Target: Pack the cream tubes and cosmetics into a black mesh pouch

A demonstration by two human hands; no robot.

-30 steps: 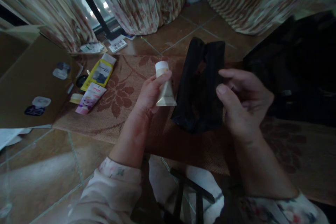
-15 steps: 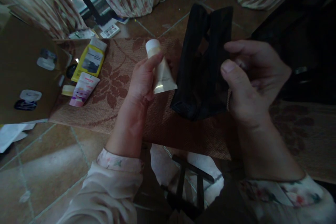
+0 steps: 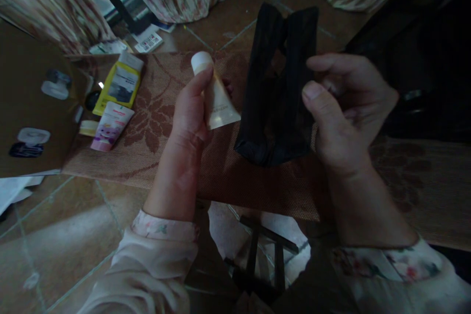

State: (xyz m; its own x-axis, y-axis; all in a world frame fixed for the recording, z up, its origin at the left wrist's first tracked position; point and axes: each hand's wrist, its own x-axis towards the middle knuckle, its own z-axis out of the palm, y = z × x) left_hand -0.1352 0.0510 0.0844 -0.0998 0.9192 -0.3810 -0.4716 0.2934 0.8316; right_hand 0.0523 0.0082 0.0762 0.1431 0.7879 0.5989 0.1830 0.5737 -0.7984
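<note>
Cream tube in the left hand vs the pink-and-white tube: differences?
The cream tube is gripped in the left hand; the pink-and-white tube lies unheld.
The cream tube's wide end faces the wearer; the pink-and-white tube's faces away.
The cream tube is mostly plain; the pink-and-white tube carries a purple cartoon-like print.
Shared: both taper from a wide, flat end.

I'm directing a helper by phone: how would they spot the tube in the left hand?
Find the patterned brown cloth, then the black bag by the right hand. Left of the bag, the left hand holds the tube: pale cream with a white cap, unlike the pink tube and yellow pack farther left.
</note>
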